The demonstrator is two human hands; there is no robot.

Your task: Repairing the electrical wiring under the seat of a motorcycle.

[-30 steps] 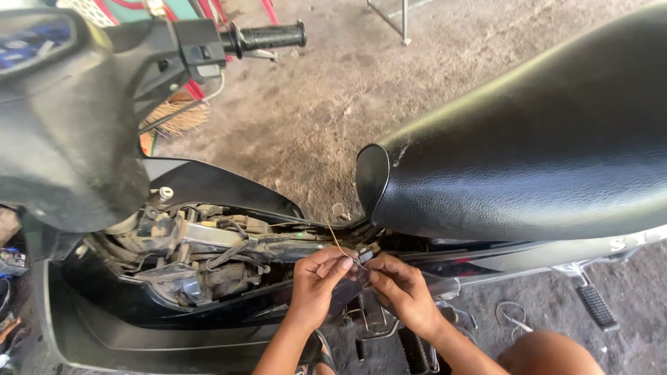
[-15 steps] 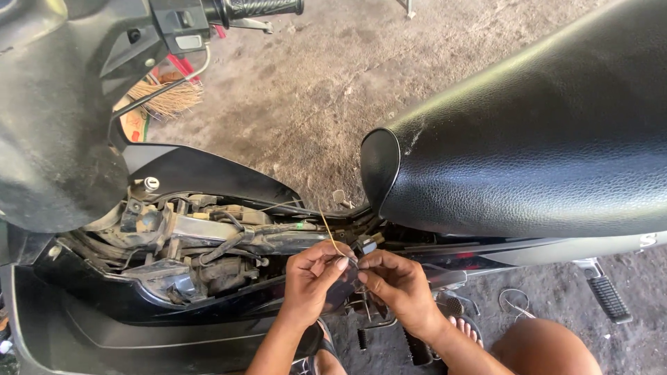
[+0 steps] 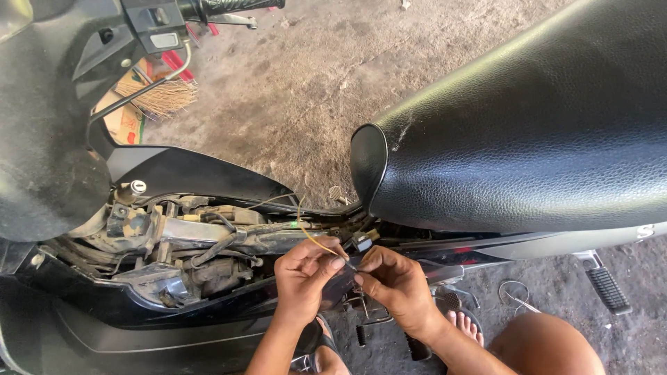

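Observation:
My left hand point(image 3: 303, 275) and my right hand point(image 3: 394, 283) meet fingertip to fingertip below the front of the scooter's black seat point(image 3: 528, 132). Both pinch a thin yellow wire point(image 3: 310, 236) that loops up from my fingers toward the frame. A small black connector point(image 3: 361, 242) sits just above my right thumb. To the left, the opened body shows the dirty engine parts and hoses point(image 3: 187, 243).
The handlebar grip point(image 3: 233, 7) and front cowl point(image 3: 48, 139) fill the upper left. A straw broom point(image 3: 156, 97) lies on the concrete floor point(image 3: 306, 83) behind. A footpeg point(image 3: 606, 286) sticks out at lower right. My sandalled feet point(image 3: 462, 323) and knee point(image 3: 545, 344) are below.
The view has shifted slightly toward the scooter. My hands have stayed together at the same spot, still working the yellow wire between the fingertips.

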